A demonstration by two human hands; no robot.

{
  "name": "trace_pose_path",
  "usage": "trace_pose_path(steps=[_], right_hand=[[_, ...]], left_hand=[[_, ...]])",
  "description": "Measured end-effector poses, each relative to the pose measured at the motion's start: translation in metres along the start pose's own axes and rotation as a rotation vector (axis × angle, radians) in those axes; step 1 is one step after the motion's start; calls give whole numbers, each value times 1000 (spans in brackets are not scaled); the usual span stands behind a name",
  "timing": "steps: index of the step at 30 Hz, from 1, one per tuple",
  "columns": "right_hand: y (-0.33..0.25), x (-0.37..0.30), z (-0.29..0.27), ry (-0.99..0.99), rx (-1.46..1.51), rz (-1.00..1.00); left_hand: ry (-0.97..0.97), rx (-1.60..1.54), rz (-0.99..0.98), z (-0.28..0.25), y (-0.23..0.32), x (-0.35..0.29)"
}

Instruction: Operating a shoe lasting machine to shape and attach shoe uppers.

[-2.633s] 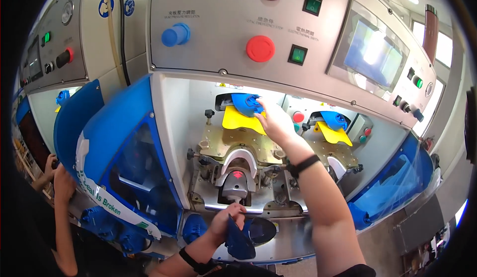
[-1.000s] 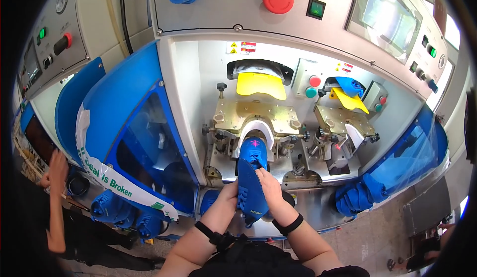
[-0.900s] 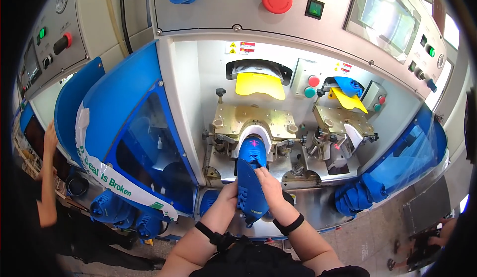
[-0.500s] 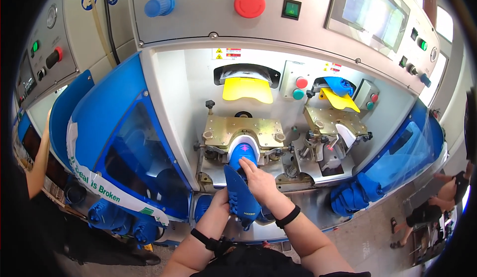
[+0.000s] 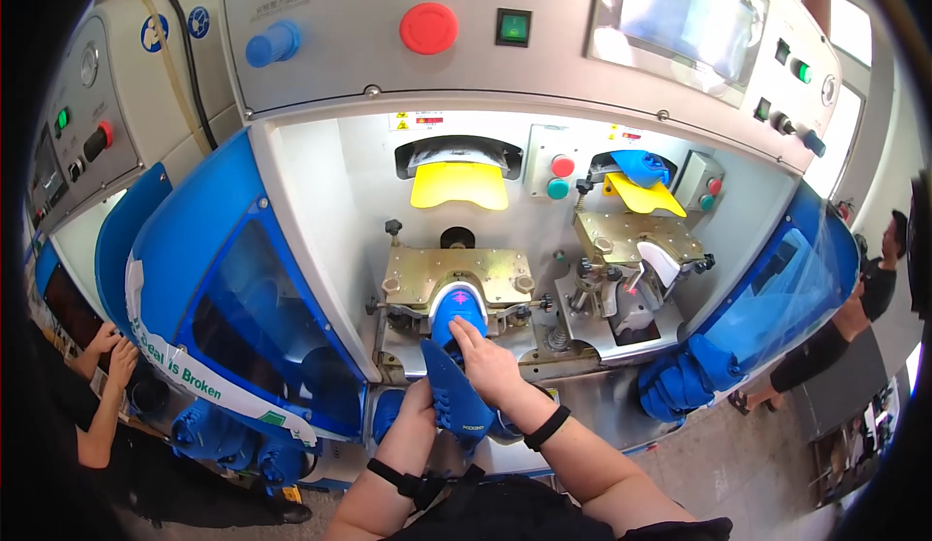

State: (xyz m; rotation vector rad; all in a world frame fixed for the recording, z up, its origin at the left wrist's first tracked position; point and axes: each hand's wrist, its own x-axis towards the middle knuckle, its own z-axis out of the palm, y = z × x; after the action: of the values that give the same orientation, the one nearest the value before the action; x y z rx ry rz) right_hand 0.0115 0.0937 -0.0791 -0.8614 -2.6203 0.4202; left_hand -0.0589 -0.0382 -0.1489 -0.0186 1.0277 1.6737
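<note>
A blue lace-up shoe upper (image 5: 456,395) lies with its toe in the curved pale mould (image 5: 439,298) of the left station, where a pink light cross falls on the toe. My left hand (image 5: 418,401) is closed on the upper's rear part from the left; its fingertips are hidden behind the blue material. My right hand (image 5: 488,366) lies over the front of the upper, fingers together and pressed on it just behind the toe; its thumb is hidden. A brassy clamp plate (image 5: 466,267) sits right behind the mould.
Above hangs a yellow flap (image 5: 458,187). Red (image 5: 563,165) and green (image 5: 557,189) buttons are beside it. The right station holds a metal mould (image 5: 633,310). More blue uppers (image 5: 691,378) rest on the right ledge. A co-worker's hands (image 5: 112,355) are at far left.
The view has shifted, so the machine sits lower and further left. Both my hands stay on the upper. At left the co-worker's hands have come together; a person at far right shows more.
</note>
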Motion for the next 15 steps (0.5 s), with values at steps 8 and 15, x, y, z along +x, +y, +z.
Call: trace_pose_path(steps=[8, 15], right_hand=[[-5, -12, 23, 125, 410, -98], [28, -138, 20, 350, -10, -980]], left_hand=[[-214, 317, 89, -31, 28, -45], [-301, 454, 260, 34, 53, -72]])
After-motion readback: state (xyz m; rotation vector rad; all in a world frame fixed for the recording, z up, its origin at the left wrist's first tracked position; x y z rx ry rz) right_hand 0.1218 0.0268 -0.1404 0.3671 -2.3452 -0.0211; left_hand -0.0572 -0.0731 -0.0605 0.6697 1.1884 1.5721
